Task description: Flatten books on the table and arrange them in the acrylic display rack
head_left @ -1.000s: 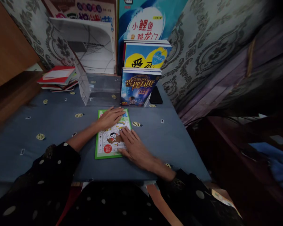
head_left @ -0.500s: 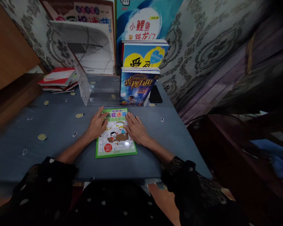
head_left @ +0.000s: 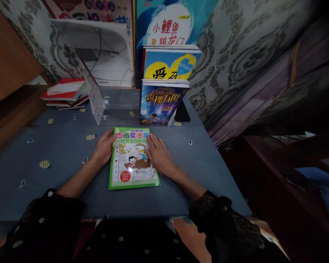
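A green-bordered picture book (head_left: 134,177) lies on the table in front of me, its cover facing up, with Chinese lettering and a cartoon drawing. My left hand (head_left: 102,148) is at its upper left edge, fingers bent around that edge with the tips partly hidden. Spread flat along the right side, my right hand (head_left: 160,155) is open, its fingertips and thumb resting on the cover. Just beyond the book, a clear bookstand (head_left: 117,115) holds a dark blue book (head_left: 161,104) and a blue and yellow book (head_left: 170,64) on its right side.
A larger teal book (head_left: 200,22) and a white booklet (head_left: 112,65) stand at the back. Several red books (head_left: 64,91) are stacked at the left. A black phone (head_left: 182,113) lies right of the stand. The patterned tablecloth (head_left: 63,146) reaches the front edge; a curtain (head_left: 252,87) hangs at the right.
My left hand has slid left off the cover to the book's left edge, uncovering the title's first characters. My right hand stays on the right side. The view has shifted slightly.
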### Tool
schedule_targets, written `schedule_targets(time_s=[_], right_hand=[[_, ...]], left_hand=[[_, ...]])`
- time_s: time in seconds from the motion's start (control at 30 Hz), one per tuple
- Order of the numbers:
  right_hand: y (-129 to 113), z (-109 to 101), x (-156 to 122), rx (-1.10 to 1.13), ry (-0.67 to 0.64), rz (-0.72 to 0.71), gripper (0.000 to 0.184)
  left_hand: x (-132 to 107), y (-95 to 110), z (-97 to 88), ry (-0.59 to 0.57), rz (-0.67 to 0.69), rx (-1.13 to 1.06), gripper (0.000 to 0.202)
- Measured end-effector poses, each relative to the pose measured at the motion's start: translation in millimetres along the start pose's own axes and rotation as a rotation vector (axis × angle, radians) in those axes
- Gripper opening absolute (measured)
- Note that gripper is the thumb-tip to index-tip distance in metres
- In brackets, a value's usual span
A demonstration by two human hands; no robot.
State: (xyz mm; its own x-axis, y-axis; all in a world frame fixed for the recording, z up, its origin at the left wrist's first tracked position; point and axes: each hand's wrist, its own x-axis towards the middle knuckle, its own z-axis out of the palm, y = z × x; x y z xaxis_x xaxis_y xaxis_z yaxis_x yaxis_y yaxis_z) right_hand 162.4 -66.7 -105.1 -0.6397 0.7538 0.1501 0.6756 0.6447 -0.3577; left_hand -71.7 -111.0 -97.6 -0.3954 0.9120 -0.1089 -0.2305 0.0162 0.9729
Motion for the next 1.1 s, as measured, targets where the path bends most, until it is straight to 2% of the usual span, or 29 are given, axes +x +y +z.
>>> schedule_targets(time_s=[0.07, 0.17, 0.33, 0.43, 0.5, 0.6, 0.7, 0.77, 0.87, 0.93, 1.0, 1.1], right_hand=[[-1, 0, 0, -0.019, 0.016, -0.007, 0.058], [0, 1, -1, -0.051, 0.027, -0.01, 0.057], [7, 5, -2, 0.07, 0.124, 0.011, 0.061], [8, 3, -3, 0.322, 0.212, 0.087, 0.066], [6, 1, -2, 0.58, 0.219, 0.133, 0.068], [-1, -8, 2, 0.992, 0.115, 0.124, 0.069], [-13, -30, 8, 1.183, 0.058, 0.106, 0.061], [-25, -53, 9, 1.197, 0.103, 0.1, 0.052], [-49, -88, 6, 1.131, 0.213, -0.01, 0.039], [-62, -100, 1, 1.006, 0.328, -0.086, 0.03], [-68, -97, -5, 0.875, 0.412, -0.138, 0.026], [-66, -74, -12, 0.798, 0.392, -0.156, 0.028]], left_hand=[[-10, 3, 10.6, -0.026, -0.081, -0.028, 0.048], [-21, 5, 22.7, 0.012, -0.101, -0.061, 0.05], [-21, 6, 27.6, 0.03, -0.157, -0.188, 0.05], [-20, 12, 28.0, 0.115, -0.199, -0.278, 0.044], [-23, 20, 29.1, 0.182, -0.218, -0.298, 0.041], [-30, 35, 31.1, 0.248, -0.234, -0.275, 0.037], [-36, 53, 30.0, 0.26, -0.193, -0.239, 0.033], [-38, 65, 25.5, 0.249, -0.109, -0.196, 0.033], [-39, 81, 13.1, 0.22, 0.103, -0.101, 0.044], [-40, 87, 3.0, 0.182, 0.244, -0.037, 0.053], [-43, 86, -6.5, 0.155, 0.315, 0.026, 0.059], [-52, 77, -17.9, 0.113, 0.298, 0.161, 0.061]])
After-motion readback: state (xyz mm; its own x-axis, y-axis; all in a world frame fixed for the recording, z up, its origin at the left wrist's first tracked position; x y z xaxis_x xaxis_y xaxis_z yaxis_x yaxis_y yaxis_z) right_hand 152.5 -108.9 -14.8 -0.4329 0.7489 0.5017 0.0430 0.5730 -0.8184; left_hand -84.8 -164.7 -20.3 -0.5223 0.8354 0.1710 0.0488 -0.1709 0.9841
